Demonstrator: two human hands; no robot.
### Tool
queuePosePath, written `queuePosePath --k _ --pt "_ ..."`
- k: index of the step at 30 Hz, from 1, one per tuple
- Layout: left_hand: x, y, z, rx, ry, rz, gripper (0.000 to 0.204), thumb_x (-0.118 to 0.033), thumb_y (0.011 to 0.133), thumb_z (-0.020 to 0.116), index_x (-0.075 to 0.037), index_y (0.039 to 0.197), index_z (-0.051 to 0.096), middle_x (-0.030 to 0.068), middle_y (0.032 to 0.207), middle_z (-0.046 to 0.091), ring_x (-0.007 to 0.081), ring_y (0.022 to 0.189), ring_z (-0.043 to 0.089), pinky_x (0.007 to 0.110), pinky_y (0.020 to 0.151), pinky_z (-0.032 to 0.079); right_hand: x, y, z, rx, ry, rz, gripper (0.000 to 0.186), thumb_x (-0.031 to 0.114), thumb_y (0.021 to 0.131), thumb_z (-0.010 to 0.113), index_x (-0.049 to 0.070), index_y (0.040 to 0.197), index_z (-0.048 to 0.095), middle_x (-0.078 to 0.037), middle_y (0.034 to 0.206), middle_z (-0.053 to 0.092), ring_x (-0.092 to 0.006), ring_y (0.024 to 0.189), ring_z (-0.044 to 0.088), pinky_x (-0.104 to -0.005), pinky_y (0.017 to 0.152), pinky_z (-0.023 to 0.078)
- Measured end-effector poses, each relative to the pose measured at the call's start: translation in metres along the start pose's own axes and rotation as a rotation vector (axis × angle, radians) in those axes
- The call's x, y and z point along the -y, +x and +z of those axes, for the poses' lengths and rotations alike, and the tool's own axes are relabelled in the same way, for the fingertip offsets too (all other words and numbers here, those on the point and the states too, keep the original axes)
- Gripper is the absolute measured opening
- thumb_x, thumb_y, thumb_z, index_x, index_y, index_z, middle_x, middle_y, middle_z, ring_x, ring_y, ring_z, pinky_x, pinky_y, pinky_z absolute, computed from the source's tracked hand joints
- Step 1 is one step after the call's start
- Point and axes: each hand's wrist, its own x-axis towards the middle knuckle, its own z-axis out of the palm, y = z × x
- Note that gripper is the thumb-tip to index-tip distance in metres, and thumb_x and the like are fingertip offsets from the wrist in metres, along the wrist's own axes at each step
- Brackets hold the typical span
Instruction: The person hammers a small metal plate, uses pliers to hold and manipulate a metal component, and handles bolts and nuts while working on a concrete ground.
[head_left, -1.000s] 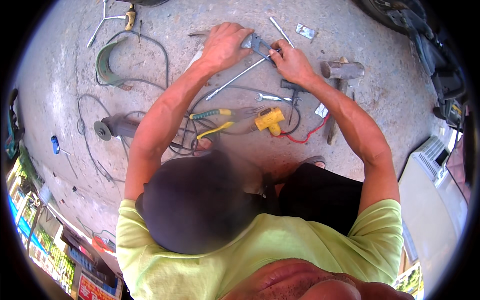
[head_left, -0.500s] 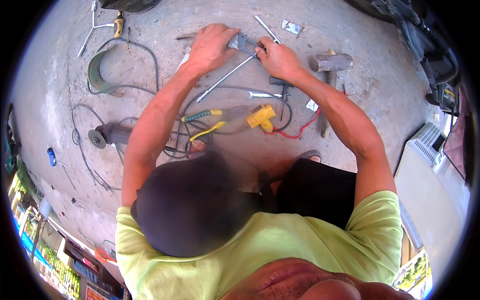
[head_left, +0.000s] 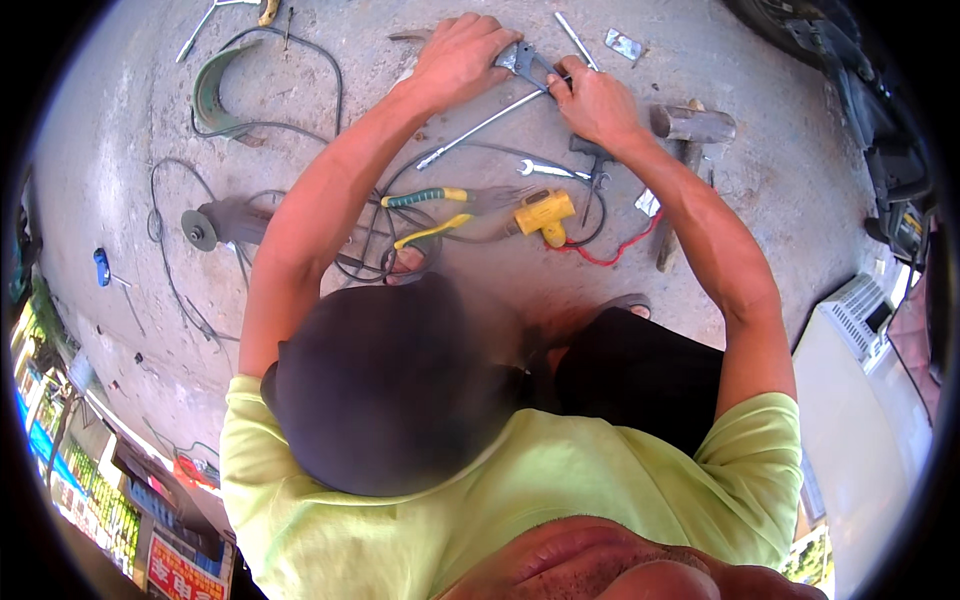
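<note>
Near the top of the head view, a grey metal tool (head_left: 516, 58) spans the gap between both hands, close by a long steel rod (head_left: 480, 128). If either grip is loose, the tool could twist and nick a fingertip. The left hand's (head_left: 463, 60) fingers curl around its left end; the right hand's (head_left: 598, 103) thumb and forefinger pinch its right.
</note>
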Motion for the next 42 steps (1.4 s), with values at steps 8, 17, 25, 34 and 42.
queuePosePath --k 8,17,25,34,42 --pt "-0.002 0.007 -0.008 0.075 -0.002 -0.033 0.047 -0.022 0.076 0.076 -0.01 0.121 0.068 0.0141 0.11 0.063 0.0342 0.114 0.058 0.049 0.097 0.045 -0.012 0.0 0.001 -0.063 -0.069 -0.097 0.039 0.039 0.098 0.062 0.009 0.12 0.069 -0.021 0.102 0.075 -0.0397 0.097 0.072 -0.0509 0.085 0.056" --pt "0.004 0.008 -0.003 0.045 -0.048 -0.001 0.043 -0.021 0.077 0.076 -0.01 0.118 0.069 0.014 0.109 0.064 0.0341 0.114 0.058 0.049 0.098 0.046 -0.016 0.0 0.009 -0.094 0.006 -0.12 0.036 0.034 0.099 0.06 0.016 0.129 0.068 -0.019 0.106 0.075 -0.0395 0.101 0.071 -0.05 0.087 0.055" --pt "0.007 0.008 -0.007 0.071 -0.103 0.01 0.045 -0.021 0.077 0.077 -0.009 0.12 0.068 0.0158 0.109 0.064 0.0367 0.111 0.059 0.049 0.096 0.047 -0.016 -0.003 0.012 -0.101 -0.014 -0.137 0.038 0.033 0.1 0.057 0.016 0.133 0.067 -0.021 0.112 0.073 -0.0404 0.102 0.07 -0.0507 0.088 0.055" --pt "0.054 -0.047 -0.045 -0.326 -0.32 -0.318 0.042 -0.013 0.086 0.069 -0.006 0.127 0.066 0.0158 0.112 0.067 0.0286 0.099 0.07 0.039 0.079 0.058 -0.012 -0.001 0.014 -0.085 -0.045 -0.167 0.038 0.033 0.102 0.055 0.015 0.134 0.065 -0.02 0.11 0.074 -0.0408 0.102 0.071 -0.0521 0.088 0.056" --pt "0.024 -0.123 -0.062 -0.115 -0.355 -0.708 0.05 -0.031 0.086 0.077 -0.011 0.13 0.067 0.0134 0.118 0.067 0.033 0.115 0.062 0.044 0.098 0.049 -0.016 -0.004 0.011 -0.073 -0.094 -0.147 0.037 0.032 0.103 0.055 0.014 0.134 0.064 -0.02 0.11 0.074 -0.0416 0.1 0.071 -0.0531 0.086 0.056"
